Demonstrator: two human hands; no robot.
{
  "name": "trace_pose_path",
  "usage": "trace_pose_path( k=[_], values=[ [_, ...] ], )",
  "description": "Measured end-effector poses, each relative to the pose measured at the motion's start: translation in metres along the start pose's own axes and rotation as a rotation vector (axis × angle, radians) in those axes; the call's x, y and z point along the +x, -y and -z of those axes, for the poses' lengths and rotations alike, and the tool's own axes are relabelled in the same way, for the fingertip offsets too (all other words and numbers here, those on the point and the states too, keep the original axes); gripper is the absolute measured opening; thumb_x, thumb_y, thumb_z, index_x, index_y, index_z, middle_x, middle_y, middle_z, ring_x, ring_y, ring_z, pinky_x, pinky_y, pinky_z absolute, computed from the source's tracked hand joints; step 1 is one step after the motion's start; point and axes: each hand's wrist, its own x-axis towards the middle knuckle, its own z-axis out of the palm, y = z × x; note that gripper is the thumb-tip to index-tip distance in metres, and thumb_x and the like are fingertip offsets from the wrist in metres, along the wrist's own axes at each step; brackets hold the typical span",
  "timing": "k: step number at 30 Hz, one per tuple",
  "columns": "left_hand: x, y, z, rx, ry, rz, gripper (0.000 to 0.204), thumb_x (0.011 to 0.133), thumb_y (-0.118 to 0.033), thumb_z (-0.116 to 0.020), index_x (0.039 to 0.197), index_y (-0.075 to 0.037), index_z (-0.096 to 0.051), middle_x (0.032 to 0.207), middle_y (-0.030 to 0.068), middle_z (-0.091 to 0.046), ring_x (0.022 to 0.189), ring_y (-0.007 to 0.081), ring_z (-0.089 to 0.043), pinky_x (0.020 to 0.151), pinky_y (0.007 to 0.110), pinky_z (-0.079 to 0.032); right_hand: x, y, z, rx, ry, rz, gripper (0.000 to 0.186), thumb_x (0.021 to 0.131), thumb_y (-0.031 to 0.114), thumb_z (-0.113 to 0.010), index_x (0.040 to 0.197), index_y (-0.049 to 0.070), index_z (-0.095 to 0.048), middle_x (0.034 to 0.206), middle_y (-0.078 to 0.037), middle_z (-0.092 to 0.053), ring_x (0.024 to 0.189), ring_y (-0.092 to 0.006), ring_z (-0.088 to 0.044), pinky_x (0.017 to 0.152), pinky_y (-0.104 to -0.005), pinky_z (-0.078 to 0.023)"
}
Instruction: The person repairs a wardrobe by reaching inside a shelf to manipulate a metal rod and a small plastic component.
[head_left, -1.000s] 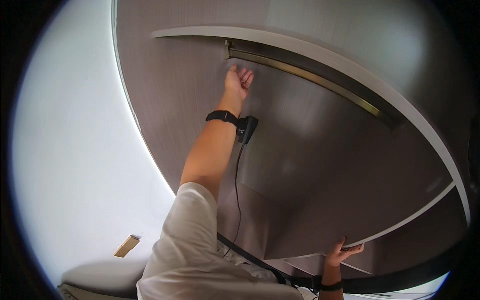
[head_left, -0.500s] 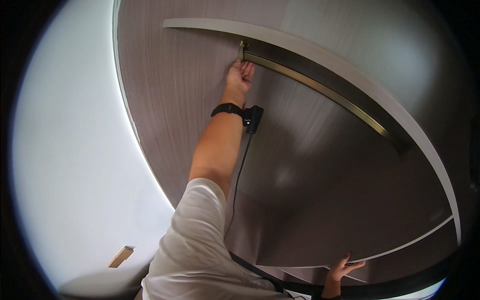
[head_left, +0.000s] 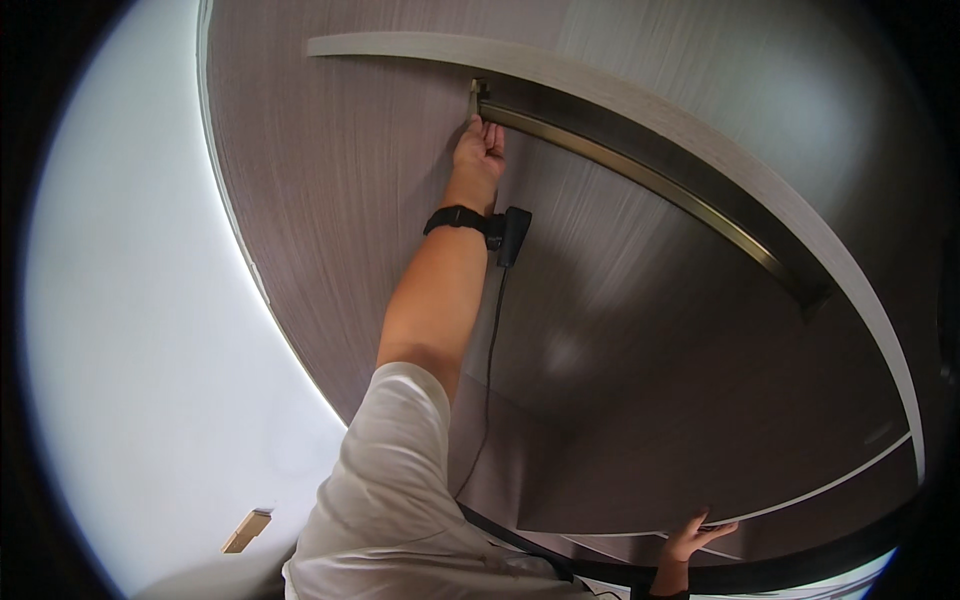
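My left hand (head_left: 480,152) reaches up inside a wood-grain cabinet. Its fingertips are closed on a small brass-coloured bracket (head_left: 475,97) at the near-left end of a hanging rod (head_left: 620,165). The fingertips hide part of that bracket. The rod runs beneath a pale-edged shelf (head_left: 560,62) toward the right, to a dark far end. Low on the right, my right hand (head_left: 687,538) rests against the pale edge of a lower panel (head_left: 800,493), its fingers spread and stretched out, holding nothing.
A black strap (head_left: 458,218) with a black box (head_left: 514,236) circles my left wrist, and a thin cable (head_left: 490,370) hangs from it. To the left is a white wall (head_left: 130,300) with a small tan plate (head_left: 246,531). Brown panels (head_left: 640,400) enclose the cabinet.
The view has shifted slightly, so the cabinet's left edge and the bracket sit a little further left. Both hands keep their places, left at the bracket, right at the lower edge.
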Motion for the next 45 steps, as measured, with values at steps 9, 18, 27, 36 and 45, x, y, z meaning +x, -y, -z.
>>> trace_pose_path(
  k=[9, 18, 27, 36, 45],
  values=[
    [-0.001, 0.002, -0.002, -0.004, 0.002, -0.001, 0.027, 0.09, -0.018, -0.059, 0.112, -0.003, -0.055, 0.109, 0.0101, -0.053, 0.097, 0.0199, -0.055, 0.088, 0.03, -0.049, 0.003, -0.003, 0.002, 0.0, -0.019, 0.052, 0.056, 0.09, 0.02, -0.053, 0.131, -0.001, -0.022, 0.123, -0.019, -0.03, 0.116, -0.0294, -0.035, 0.099, -0.0433, -0.031],
    [-0.008, 0.002, -0.005, -0.042, -0.015, 0.002, 0.025, 0.088, -0.016, -0.061, 0.106, 0.0, -0.055, 0.103, 0.011, -0.055, 0.094, 0.0223, -0.055, 0.087, 0.034, -0.052, 0.003, -0.013, 0.005, 0.029, -0.004, 0.004, 0.059, 0.09, 0.019, -0.052, 0.133, 0.0, -0.017, 0.129, -0.02, -0.027, 0.118, -0.03, -0.034, 0.1, -0.0441, -0.03],
    [-0.005, 0.002, -0.005, -0.107, 0.007, 0.001, 0.025, 0.085, -0.02, -0.066, 0.093, 0.002, -0.056, 0.093, 0.0073, -0.055, 0.087, 0.0179, -0.055, 0.083, 0.032, -0.053, 0.002, 0.006, 0.0, 0.058, -0.031, 0.024, 0.056, 0.09, 0.018, -0.052, 0.132, -0.001, -0.02, 0.124, -0.019, -0.029, 0.116, -0.0295, -0.035, 0.099, -0.0444, -0.03],
    [0.0, 0.0, -0.006, -0.106, 0.015, 0.017, 0.027, 0.084, -0.022, -0.067, 0.094, 0.0, -0.057, 0.092, 0.006, -0.055, 0.084, 0.017, -0.055, 0.083, 0.03, -0.053, 0.004, -0.001, 0.005, 0.014, 0.0, 0.044, 0.057, 0.091, 0.019, -0.052, 0.133, -0.001, -0.019, 0.125, -0.019, -0.028, 0.117, -0.0291, -0.034, 0.099, -0.0438, -0.03],
    [-0.009, 0.001, -0.008, -0.091, 0.039, 0.005, 0.025, 0.084, -0.02, -0.067, 0.098, -0.001, -0.058, 0.098, 0.0058, -0.054, 0.09, 0.0175, -0.054, 0.085, 0.03, -0.052, 0.004, -0.001, 0.004, 0.012, -0.012, 0.043, 0.056, 0.091, 0.017, -0.051, 0.133, -0.001, -0.019, 0.127, -0.02, -0.028, 0.117, -0.0292, -0.035, 0.1, -0.0432, -0.03]
  ],
)
